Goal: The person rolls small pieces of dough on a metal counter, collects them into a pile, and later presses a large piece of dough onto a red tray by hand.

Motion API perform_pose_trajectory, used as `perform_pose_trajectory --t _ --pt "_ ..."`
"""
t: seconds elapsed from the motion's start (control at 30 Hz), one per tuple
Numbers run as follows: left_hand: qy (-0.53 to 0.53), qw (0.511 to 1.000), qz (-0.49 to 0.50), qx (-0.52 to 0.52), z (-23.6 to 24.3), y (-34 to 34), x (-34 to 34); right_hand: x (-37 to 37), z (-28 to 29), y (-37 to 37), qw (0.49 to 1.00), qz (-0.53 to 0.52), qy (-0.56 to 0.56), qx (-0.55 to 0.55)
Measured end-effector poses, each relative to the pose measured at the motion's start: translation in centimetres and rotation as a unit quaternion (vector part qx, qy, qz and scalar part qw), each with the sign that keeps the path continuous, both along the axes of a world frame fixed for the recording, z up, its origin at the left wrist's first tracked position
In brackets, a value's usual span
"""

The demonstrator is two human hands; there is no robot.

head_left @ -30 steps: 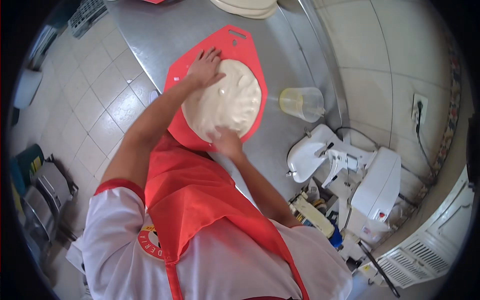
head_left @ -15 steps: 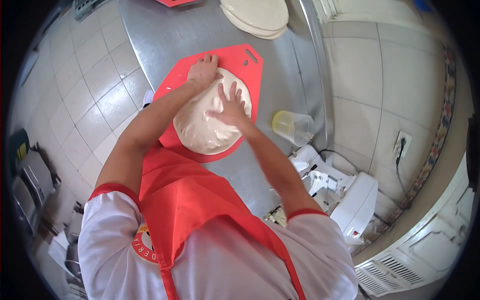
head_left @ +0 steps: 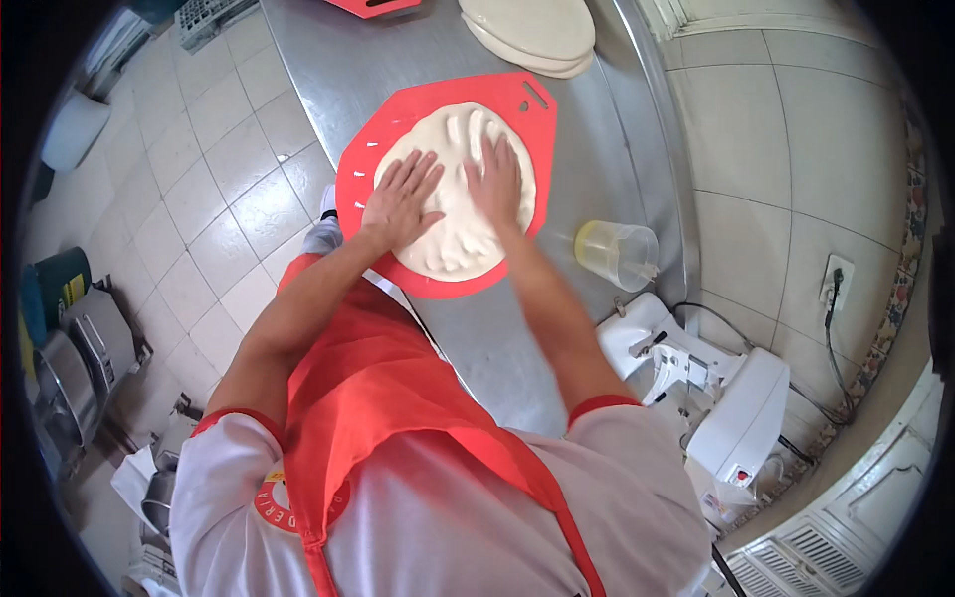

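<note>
A round, pale, glossy sheet of dough (head_left: pixel 453 239) lies on a red cutting board (head_left: pixel 398 114), its surface dimpled and ridged. My left hand (head_left: pixel 402 202) rests flat on the left side of the dough, with fingers stretched out. On the dough's right side lies my right hand (head_left: pixel 495 186), its fingers extended and a little blurred. Neither hand grips anything. The board's slotted corner points away to the far right.
The board sits on a steel table (head_left: pixel 517 358). Further back are stacked pale dough discs (head_left: pixel 532 30) and another red board (head_left: pixel 373 8). To the right lies a clear plastic cup (head_left: pixel 617 254) with yellow liquid, near a white machine (head_left: pixel 736 418) by the tiled wall.
My left hand has come from the dough's far edge to its near left side. My right hand has shifted toward the far right. The whole view has shifted slightly.
</note>
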State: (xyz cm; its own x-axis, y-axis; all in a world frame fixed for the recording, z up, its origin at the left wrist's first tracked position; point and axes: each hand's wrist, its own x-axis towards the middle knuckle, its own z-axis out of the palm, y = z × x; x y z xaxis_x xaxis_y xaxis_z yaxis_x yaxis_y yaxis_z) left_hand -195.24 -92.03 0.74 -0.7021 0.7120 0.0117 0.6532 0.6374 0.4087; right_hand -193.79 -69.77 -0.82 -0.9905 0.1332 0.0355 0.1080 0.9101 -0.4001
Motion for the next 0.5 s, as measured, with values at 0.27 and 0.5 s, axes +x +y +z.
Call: perform_pose_trajectory --t 0.27,0.5 --pt "-0.217 0.942 -0.165 -0.197 4.6 6.0 -12.4 10.5 1.0 -14.3 0.961 -0.212 -0.165 0.064" --pt "-0.124 0.966 -0.222 -0.034 0.1 10.6 -16.6 1.2 7.2 -13.0 0.973 -0.13 -0.184 0.04"
